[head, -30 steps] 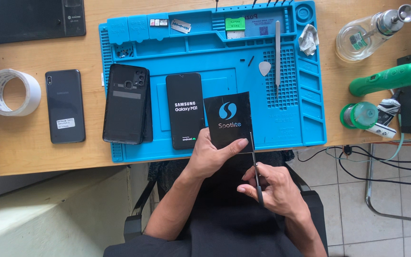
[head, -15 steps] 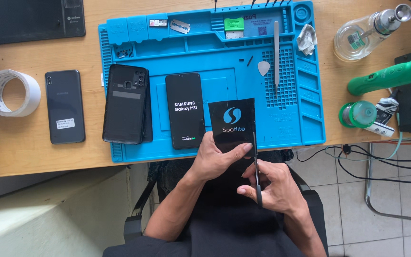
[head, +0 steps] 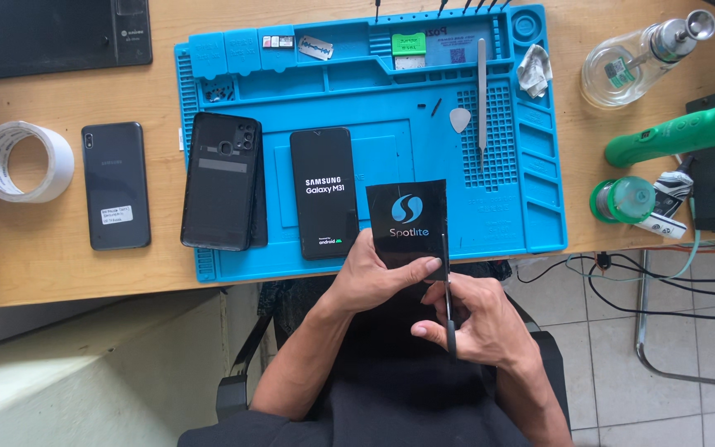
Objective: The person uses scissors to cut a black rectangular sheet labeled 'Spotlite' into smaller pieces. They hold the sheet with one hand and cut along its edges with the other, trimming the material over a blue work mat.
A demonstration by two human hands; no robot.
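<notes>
The black square pouch (head: 407,219) is held over the near edge of the blue work mat (head: 539,149), in front of the person's lap. The left hand (head: 378,277) grips its lower edge, fingers clamped on it with the thumb across the bottom right corner. The right hand (head: 477,323) is just beside and below, fingers closed around a pair of black scissors (head: 447,290). The scissors' long axis runs nearly upright, away from the body, and the blades lie along the pouch's right edge, touching or almost touching it. Whether the blades are parted cannot be told. The pouch lies straight ahead of the right hand; the left thumb sits closest to the blades.

Just beside the pouch, on the mat, lies a lit phone (head: 323,192) face up, with a black back cover (head: 221,180) to its left. Tweezers (head: 482,91) and a pale pick (head: 459,120) lie farther back. Another dark phone (head: 115,185) and a tape roll (head: 25,161) rest on the worktop (head: 68,257), well apart.
</notes>
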